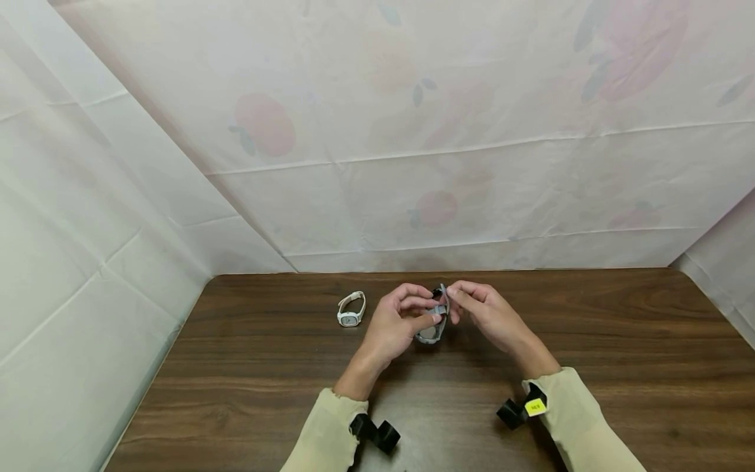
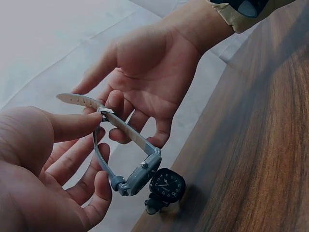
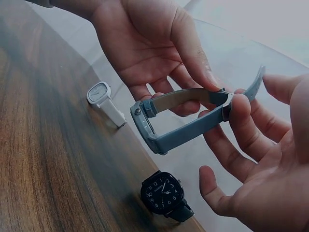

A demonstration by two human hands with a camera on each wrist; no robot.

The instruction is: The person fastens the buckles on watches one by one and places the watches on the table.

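Dark wood-grain table [image 1: 590, 341], white creased sheets with faded fruit print draped behind and at both sides.

Grey watch [image 1: 435, 321] held above table between both hands, strap looped, buckle [image 3: 227, 107] at the join. Left hand [image 1: 394, 324]: thumb and forefinger pinching strap right at buckle, remaining fingers [image 2: 104, 186] loosely curled under the loop near the case. Right hand [image 1: 489, 314]: fingertips [image 2: 116, 102] pressed to strap from the far side of buckle, thumb not clearly on it in wrist views, other fingers relaxed and slightly spread. Strap tail [image 3: 256, 84] sticking out past the fingertips, free.

Black-dial watch [image 3: 163, 193] standing on table just below the fingers, apart from them. White watch [image 1: 350, 309] lying on table, well off to the outer side of left hand, untouched.

Risks, as judged:
- Strap held by fingertip pinch only; slip at buckle likely lets loop spring open and case swing down.
- Dropped case would land on or beside black-dial watch right underneath, knocking it over or marking the glass.
- Tail free, could slide back through buckle if pinch eases.
- Hard to tell whether pin sits in a hole; a pull with pin half-seated could bend it or crease strap.
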